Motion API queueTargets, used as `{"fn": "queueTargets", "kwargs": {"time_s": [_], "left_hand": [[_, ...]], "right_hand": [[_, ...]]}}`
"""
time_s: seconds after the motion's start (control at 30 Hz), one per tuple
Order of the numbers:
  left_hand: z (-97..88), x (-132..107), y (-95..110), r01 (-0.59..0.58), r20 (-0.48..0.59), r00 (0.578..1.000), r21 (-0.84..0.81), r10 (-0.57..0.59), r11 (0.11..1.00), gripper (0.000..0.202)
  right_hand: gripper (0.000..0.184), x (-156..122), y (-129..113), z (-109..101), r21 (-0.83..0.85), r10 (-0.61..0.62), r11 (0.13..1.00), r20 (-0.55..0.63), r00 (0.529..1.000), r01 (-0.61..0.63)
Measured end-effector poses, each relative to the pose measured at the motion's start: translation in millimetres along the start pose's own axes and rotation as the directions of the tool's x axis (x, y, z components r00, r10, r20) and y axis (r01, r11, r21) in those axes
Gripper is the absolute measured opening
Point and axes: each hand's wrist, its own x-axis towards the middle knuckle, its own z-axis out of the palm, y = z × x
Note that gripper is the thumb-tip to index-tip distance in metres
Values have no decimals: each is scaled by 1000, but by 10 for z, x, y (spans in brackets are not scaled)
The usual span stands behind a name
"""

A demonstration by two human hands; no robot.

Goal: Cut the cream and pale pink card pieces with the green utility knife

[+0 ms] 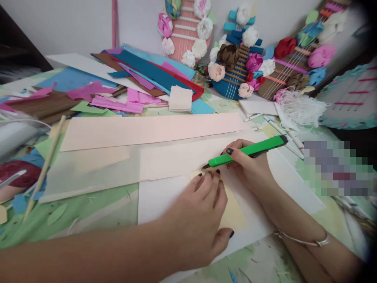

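My right hand is closed around a green utility knife, held at a slant. The dark tip of the knife points left and comes down just above my left fingertips. My left hand lies flat with its fingers stretched out. It presses on a pale yellow piece of paper, partly hidden under the hand. Beneath that is a white sheet. Behind the hands, a cream strip of thin paper reaches across the white sheet. Whether the blade touches the paper I cannot tell.
A long pale pink strip lies farther back. Coloured paper scraps are heaped at the back left, and a wooden stick lies left. Decorated guitar-like crafts lean on the wall. White strings and pens lie right.
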Motion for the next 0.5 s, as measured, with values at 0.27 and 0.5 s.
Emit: {"fn": "queueTargets", "kwargs": {"time_s": [0.27, 0.5], "left_hand": [[16, -4, -1, 9, 2, 1000, -4, -9, 1000, 68], [38, -9, -5, 23, 6, 1000, -14, -23, 1000, 67]], "right_hand": [[19, 42, 9, -65, 4, 10, 1000, -24, 1000, -10], [21, 53, 3, -88, 9, 14, 1000, -25, 1000, -14]]}}
